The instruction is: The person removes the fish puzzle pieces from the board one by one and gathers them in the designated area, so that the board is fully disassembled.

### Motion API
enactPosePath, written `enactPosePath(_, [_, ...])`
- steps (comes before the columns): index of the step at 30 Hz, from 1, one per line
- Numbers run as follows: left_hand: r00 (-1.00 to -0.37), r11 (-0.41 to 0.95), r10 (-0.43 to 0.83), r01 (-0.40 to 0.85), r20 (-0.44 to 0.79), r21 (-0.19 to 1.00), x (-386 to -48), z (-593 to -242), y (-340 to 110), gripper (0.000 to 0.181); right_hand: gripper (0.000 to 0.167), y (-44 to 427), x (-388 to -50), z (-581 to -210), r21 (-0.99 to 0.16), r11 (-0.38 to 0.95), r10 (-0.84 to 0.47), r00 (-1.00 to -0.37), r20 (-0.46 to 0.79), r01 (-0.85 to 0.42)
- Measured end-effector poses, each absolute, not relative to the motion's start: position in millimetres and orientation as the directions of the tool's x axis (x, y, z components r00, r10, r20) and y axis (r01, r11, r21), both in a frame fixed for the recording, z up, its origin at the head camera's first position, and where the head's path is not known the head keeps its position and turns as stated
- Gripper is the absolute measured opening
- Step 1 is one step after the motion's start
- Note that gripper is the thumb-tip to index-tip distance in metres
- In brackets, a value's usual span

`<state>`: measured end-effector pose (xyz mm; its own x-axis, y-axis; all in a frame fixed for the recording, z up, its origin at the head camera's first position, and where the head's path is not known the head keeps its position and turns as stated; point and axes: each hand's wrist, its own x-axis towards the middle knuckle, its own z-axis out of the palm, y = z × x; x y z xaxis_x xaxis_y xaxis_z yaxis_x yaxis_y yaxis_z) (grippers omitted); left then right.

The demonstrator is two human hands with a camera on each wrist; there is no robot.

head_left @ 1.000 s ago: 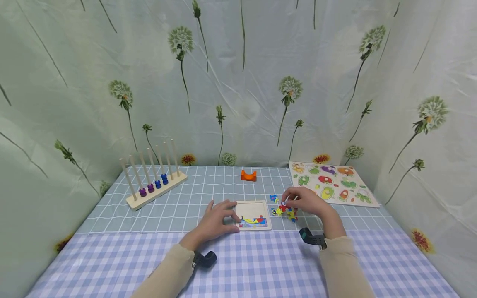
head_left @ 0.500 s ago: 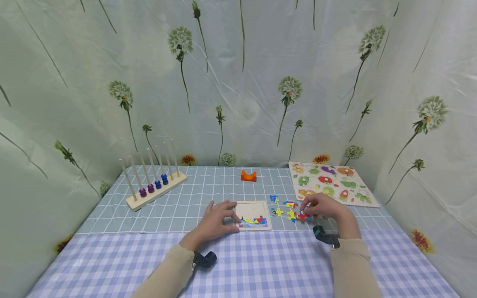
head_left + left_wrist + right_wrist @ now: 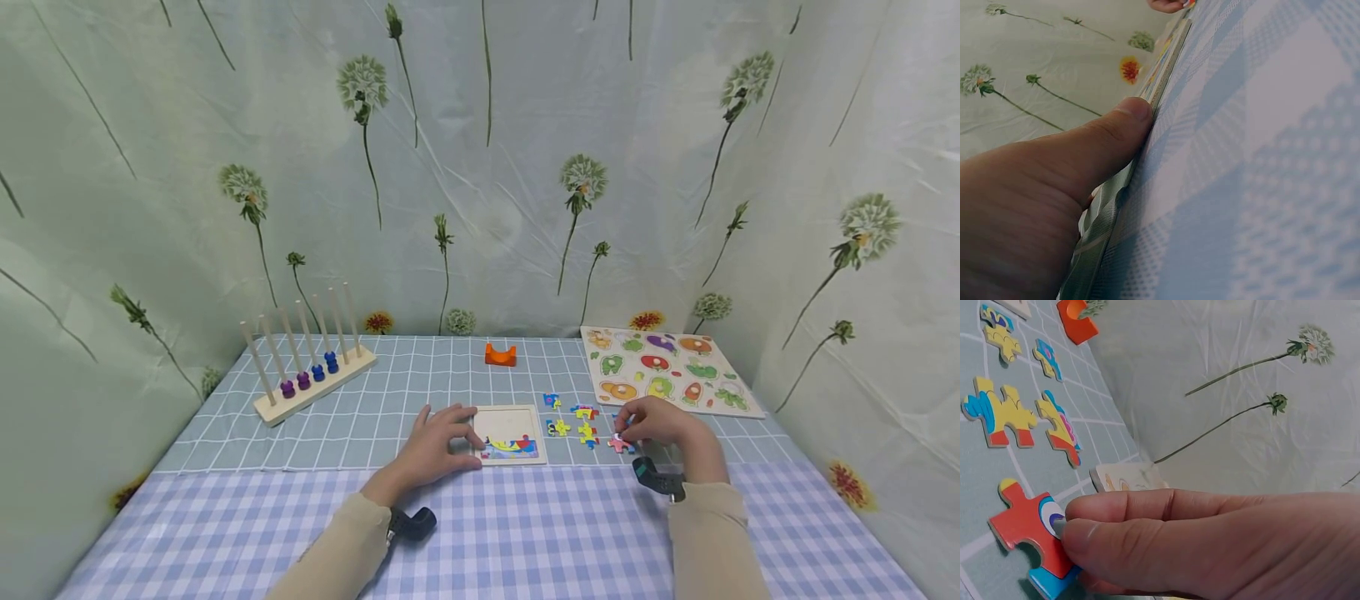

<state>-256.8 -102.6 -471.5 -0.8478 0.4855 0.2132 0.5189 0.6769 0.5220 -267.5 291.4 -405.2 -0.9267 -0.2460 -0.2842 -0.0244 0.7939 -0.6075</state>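
Observation:
My right hand (image 3: 654, 421) pinches a red jigsaw piece (image 3: 1032, 528) with an eye on it between thumb and fingers, low over the cloth at the right. Several yellow, blue and red jigsaw pieces (image 3: 587, 434) lie to the left of that hand. My left hand (image 3: 435, 444), fingers spread, rests at the left side of a shallow wooden puzzle tray (image 3: 506, 407). Its straight thumb (image 3: 1113, 134) touches the tray's near edge. Along the tray's bottom, a row of colourful pieces (image 3: 513, 447) is fitted in; the upper part shows bare wood.
A wooden peg stand (image 3: 315, 385) with purple and blue beads stands at the left. An orange curved block (image 3: 501, 355) lies toward the back. At the back right is a vegetable knob-puzzle board (image 3: 667, 371). A dandelion curtain (image 3: 480, 167) hangs behind the table.
My right hand has carried the red piece rightward from the cluster, then tilted it slightly nearer to me at the right. More loose pieces are uncovered. My left hand stays put on the tray.

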Motion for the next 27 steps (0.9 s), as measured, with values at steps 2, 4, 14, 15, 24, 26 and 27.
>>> enactPosePath(2, [-0.850,0.679,0.483,0.515,0.209,0.524,-256.6,-471.2,-102.3,0.017,0.007,291.6,-267.0,-405.0,-0.592,0.805,-0.236,-0.930,-0.282,-0.025])
enactPosePath(4, [-0.853,0.681,0.480,0.509,0.205,0.527,-256.6,-471.1,-102.1,0.016,0.006,291.5,-266.8,-405.0,-0.581,0.814,-0.221,-0.934,-0.280,-0.019])
enactPosePath(14, [-0.858,0.686,0.474,0.500,0.198,0.529,-257.0,-471.1,-101.4,0.016,0.006,291.3,-267.7,-405.0,-0.588,0.808,-0.217,-0.941,-0.259,-0.024])
enactPosePath(15, [-0.858,0.686,0.474,0.501,0.198,0.527,-256.9,-470.9,-101.3,0.016,0.007,290.5,-267.8,-404.7,-0.594,0.804,-0.223,-0.942,-0.251,-0.032])
enactPosePath(24, [-0.854,0.680,0.481,0.507,0.200,0.530,-257.0,-470.2,-101.3,0.016,0.018,271.8,-272.3,-398.6,-0.685,0.725,-0.269,-0.946,-0.183,-0.074])
enactPosePath(26, [-0.855,0.682,0.479,0.506,0.199,0.529,-256.9,-470.7,-101.6,0.016,0.018,265.0,-273.4,-397.4,-0.691,0.716,-0.291,-0.942,-0.166,-0.100])
enactPosePath(27, [-0.855,0.682,0.479,0.505,0.199,0.528,-257.0,-470.9,-101.7,0.016,0.018,261.0,-274.1,-397.0,-0.690,0.715,-0.298,-0.942,-0.156,-0.112])
